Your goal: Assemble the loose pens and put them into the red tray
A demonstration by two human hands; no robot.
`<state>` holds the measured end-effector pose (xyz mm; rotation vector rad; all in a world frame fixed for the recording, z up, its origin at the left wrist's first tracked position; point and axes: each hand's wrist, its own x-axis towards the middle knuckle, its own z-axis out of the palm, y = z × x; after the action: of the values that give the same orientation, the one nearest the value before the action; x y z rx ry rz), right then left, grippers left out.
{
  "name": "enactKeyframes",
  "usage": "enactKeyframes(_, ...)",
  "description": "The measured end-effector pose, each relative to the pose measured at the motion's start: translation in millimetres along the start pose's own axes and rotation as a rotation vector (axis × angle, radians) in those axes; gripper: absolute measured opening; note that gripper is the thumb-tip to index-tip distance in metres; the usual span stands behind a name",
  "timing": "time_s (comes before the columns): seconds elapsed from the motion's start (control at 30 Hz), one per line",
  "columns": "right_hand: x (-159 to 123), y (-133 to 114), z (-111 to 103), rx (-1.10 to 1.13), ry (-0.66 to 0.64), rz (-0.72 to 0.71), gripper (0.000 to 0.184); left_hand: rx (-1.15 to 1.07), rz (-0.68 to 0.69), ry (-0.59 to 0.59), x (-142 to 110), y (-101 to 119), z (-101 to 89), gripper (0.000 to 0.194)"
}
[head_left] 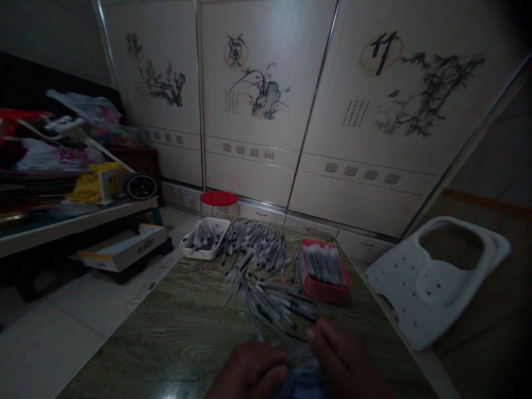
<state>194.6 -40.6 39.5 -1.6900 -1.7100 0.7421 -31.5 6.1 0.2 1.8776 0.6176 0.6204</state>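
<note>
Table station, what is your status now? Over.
Left hand, right hand: near side, grip unclear. Pens: loose on table, more in red box and white tray. Possibly in the way: loose pens just beyond hands.

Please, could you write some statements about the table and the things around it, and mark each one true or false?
1. The red container holds pens. True.
2. The white tray is right of the red container. False: it is on the left.
3. A red-topped stool stands beyond the table. True.
4. Both hands are inside the white tray. False: the left hand and right hand are at the near side.
</note>
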Motion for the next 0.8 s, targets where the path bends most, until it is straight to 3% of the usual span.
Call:
enactKeyframes(0.2,1,-3,-1,0.117,0.018,0.045,0.051,-0.125,-0.046,0.043,-3,1,1.2,0.047)
enactKeyframes(0.33,-4,-5,-9,0.268,-0.046,0.055,0.056,-0.288,-0.121,0.054,-5,0,0.5,0.048)
enactKeyframes(0.5,-10,-5,-16,0.233,-0.043,0.045,0.044,-0.411,-0.147,0.027,-4,-1,-0.2,0.053)
enactKeyframes(0.6,-9,-6,-10,0.181,-0.023,-0.024,0.038,-0.508,-0.157,0.015,-5,-1,0.8,0.054)
enactKeyframes(0.8,-9,-10,7,0.199,0.081,-0.071,0.048,-0.67,-0.209,-0.04,-7,-1,2.0,0.055)
